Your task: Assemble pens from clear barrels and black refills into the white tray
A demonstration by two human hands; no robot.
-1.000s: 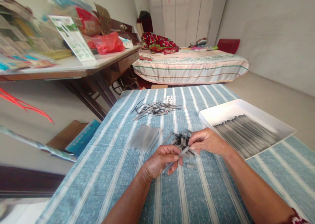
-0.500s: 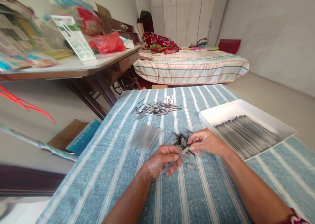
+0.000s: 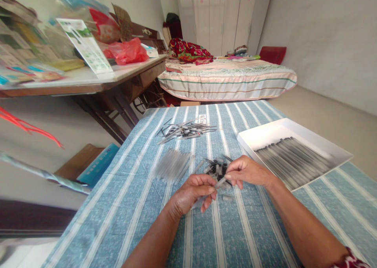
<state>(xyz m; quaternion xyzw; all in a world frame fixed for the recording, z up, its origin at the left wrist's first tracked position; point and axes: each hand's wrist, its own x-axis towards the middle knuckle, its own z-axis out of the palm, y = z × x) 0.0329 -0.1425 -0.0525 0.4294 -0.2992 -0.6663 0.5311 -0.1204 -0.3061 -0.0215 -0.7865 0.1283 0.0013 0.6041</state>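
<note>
My left hand (image 3: 198, 193) is closed around a thin translucent tube (image 3: 200, 201), which looks like a pen barrel and slants up to the right. At its upper end my right hand (image 3: 243, 172) pinches with thumb and fingers; whether a small part sits there is hidden. Just behind the fingers lies a heap of short black and clear pieces (image 3: 218, 166). One short clear piece (image 3: 227, 198) rests alone in front of it. Left of the heap is a row of translucent tubes (image 3: 171, 165), and farther back a loose pile of thin dark and clear sticks (image 3: 187, 130).
To the right, a white box (image 3: 246, 138) holds a row of dark-filled tubes (image 3: 291, 156). Striped blue cloth (image 3: 141, 228) covers the table. A cluttered side table (image 3: 123, 76) stands at left, with a bed (image 3: 229, 79) behind.
Both hands keep the tube in nearly the same place. The right fingers show slightly farther from the left hand along the tube. The whole view has shifted a little.
</note>
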